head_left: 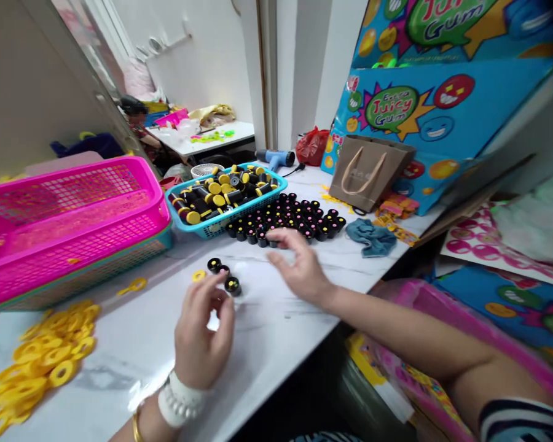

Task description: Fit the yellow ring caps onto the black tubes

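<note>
My left hand (203,334) is over the table with fingers curled and a gap between thumb and forefinger. Its fingertips overlap one of a few small black round cups (233,285), each with a coloured dot inside; whether they touch it is unclear. Toward the back, my right hand (301,267) has thumb and fingers apart, with nothing visible between them. Its fingertips reach the front edge of a dense group of similar black cups (299,212) with pink and yellow dots. A yellow ring (199,276) lies just beyond my left hand.
Yellow rings (50,350) are heaped at left, before a pink basket (74,236). A blue basket (225,215) holds black cylinders with yellow caps. Behind are a heat gun (275,159), paper bag (371,172) and blue cloth (371,237). A person (141,126) sits at another table.
</note>
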Available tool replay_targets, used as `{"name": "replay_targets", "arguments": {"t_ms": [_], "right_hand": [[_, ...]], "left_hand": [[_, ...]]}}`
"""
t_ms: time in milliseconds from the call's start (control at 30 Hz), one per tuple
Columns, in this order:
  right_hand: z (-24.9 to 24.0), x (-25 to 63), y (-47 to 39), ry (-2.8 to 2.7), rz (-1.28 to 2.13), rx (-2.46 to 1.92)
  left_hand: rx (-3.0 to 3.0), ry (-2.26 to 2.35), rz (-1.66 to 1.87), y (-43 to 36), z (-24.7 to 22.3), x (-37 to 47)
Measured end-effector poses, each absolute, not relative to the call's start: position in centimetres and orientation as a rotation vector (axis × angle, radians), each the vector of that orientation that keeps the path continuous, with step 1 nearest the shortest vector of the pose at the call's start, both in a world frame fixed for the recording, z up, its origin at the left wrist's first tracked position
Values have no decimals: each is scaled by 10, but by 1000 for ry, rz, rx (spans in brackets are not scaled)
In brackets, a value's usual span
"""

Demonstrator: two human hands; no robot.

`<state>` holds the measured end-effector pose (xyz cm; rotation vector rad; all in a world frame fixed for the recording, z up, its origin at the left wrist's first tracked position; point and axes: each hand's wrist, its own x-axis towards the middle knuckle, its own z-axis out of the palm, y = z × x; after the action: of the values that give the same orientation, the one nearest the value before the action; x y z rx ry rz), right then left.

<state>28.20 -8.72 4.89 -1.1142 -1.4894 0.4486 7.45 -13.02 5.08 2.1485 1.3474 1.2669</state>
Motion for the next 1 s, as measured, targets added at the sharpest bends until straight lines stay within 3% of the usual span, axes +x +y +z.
{"name": "replay_targets", "arguments": {"t_ms": [133,300,567,1000], "right_hand": [[67,402,-58,-1243,114,-1301],[51,489,-8,-1280,300,-1430],[24,487,-4,-1605,569,-1477],[18,470,-10,-1711,493,-1594]], "left_hand": [[2038,961,1056,-158,44,133],[1736,1002,1007,-116,19,224],[1598,1222,1137,-67,0,277],[1674,1218,990,-59,1,278]]}}
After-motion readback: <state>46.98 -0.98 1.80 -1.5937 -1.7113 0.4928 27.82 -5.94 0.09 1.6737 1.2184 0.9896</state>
